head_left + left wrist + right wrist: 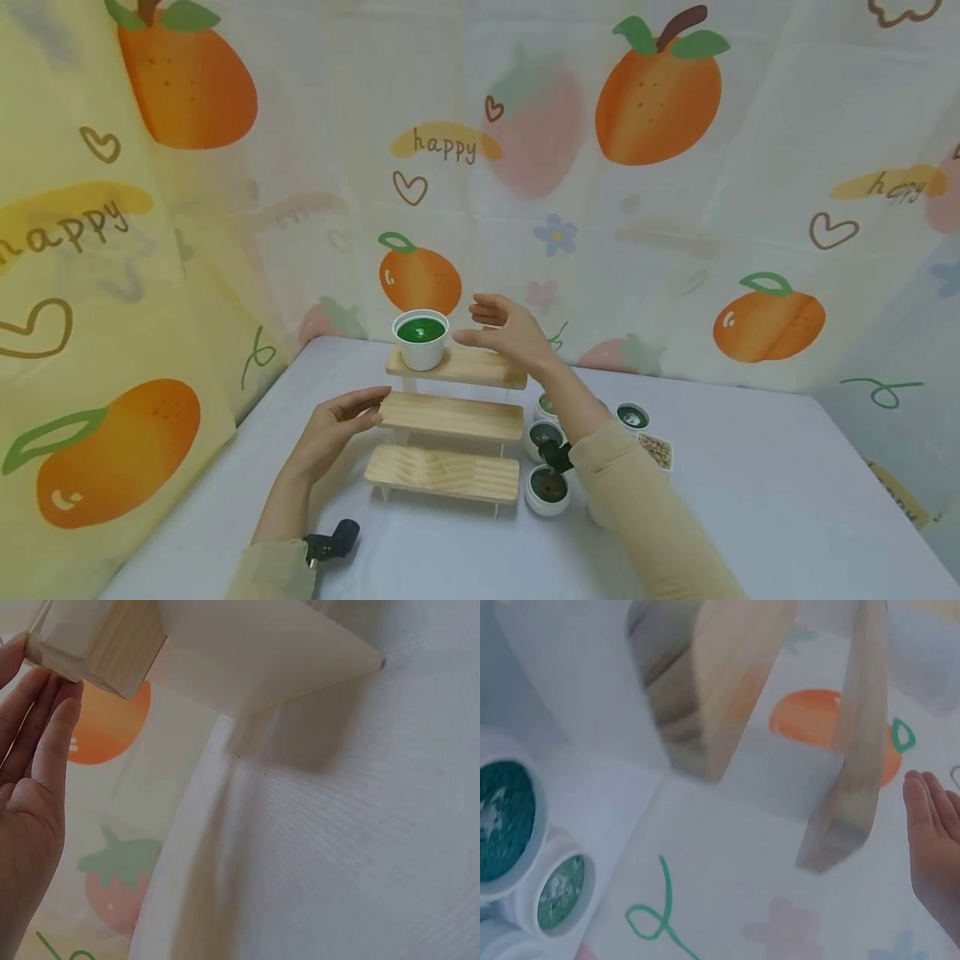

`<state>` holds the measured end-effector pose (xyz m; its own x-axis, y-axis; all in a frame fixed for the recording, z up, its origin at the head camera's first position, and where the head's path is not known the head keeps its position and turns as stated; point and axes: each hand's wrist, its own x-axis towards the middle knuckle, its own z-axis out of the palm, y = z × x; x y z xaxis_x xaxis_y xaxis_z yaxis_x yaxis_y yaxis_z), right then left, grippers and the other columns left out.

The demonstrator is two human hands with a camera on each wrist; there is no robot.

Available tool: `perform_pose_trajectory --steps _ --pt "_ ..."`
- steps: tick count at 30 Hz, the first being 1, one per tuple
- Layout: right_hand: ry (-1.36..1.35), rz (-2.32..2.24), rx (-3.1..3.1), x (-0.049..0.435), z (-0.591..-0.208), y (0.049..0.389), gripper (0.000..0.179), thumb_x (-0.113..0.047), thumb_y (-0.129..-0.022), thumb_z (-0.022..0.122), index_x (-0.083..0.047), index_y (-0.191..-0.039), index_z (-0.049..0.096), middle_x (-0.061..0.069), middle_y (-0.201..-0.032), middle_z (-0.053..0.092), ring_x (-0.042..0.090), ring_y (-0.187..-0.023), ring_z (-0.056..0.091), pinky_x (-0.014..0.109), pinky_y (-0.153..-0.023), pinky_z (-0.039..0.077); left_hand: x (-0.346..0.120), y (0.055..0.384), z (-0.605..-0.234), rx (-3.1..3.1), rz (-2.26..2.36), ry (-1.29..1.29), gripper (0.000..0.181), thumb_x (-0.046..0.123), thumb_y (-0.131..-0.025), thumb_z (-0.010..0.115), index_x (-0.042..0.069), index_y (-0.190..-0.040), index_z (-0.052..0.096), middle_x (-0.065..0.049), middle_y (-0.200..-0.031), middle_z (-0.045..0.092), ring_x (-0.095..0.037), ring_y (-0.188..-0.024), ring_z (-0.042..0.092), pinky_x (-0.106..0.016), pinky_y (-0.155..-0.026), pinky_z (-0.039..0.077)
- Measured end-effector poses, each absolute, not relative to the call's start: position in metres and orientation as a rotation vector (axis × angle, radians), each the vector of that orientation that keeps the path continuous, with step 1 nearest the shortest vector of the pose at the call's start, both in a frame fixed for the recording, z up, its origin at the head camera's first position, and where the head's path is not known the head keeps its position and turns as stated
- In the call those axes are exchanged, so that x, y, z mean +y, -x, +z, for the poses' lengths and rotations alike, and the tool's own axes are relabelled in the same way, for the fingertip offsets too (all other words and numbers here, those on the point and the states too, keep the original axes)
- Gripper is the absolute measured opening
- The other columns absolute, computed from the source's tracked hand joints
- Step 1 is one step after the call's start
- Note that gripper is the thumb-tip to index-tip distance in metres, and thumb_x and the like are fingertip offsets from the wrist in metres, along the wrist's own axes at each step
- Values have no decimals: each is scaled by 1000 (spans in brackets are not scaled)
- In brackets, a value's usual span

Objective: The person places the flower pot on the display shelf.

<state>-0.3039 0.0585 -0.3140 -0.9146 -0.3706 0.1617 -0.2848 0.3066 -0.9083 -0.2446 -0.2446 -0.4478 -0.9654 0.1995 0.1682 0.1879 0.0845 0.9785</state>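
Note:
A three-tier wooden display stand with pale supports stands on the table. On the left of its top shelf sits a white cup with a green filling. My left hand is at the left end of the middle shelf, thumb and fingertips on either side of the plank's end. Just right of the white cup, my right hand is raised above the top shelf, thumb and fingers spread apart and holding nothing. In the right wrist view, part of that hand shows beside the shelf ends.
Several white pots stand right of the stand, including a dark-filled one and a green-filled one. Near the right sleeve lies a small white tray of pale bits. A printed fruit-pattern cloth hangs behind the table.

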Motion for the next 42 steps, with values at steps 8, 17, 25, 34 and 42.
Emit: perform_pose_trajectory --steps 8,17,25,34,42 --pt "635 -1652 2482 92 -312 293 74 -34 -84 78 -22 -148 43 5 -148 53 26 -139 49 48 -117 40 -245 244 -448 2302 2084 -410 50 11 -93 67 -6 -137 52 24 -121 66 7 -118 57 -9 -98 47" --pt "710 -1632 2509 121 -314 277 73 -28 -84 79 -21 -148 43 6 -147 53 26 -138 50 42 -118 41 -244 245 -449 2301 2085 -401 50 11 -92 68 -5 -137 52 24 -120 66 7 -117 57 -9 -98 47" --pt "762 -1595 2518 147 -317 260 74 -24 -83 80 -20 -147 44 8 -148 53 28 -140 49 43 -118 40 -244 244 -447 2300 2079 -383 52 12 -92 68 -5 -138 52 24 -121 65 8 -118 56 -9 -98 47" --pt "806 -1538 2584 186 -321 246 68 -18 -86 76 -17 -146 46 12 -146 54 31 -137 51 29 -112 46 -244 244 -449 2282 2101 -388 51 10 -92 68 -6 -137 52 23 -121 66 8 -117 58 -9 -98 48" --pt "884 -1550 2540 222 -332 236 62 -12 -87 74 -13 -144 48 3 -140 59 4 -128 58 9 -104 44 -244 245 -449 2291 2094 -380 51 10 -92 68 -6 -137 52 23 -120 66 8 -117 58 -9 -98 48"
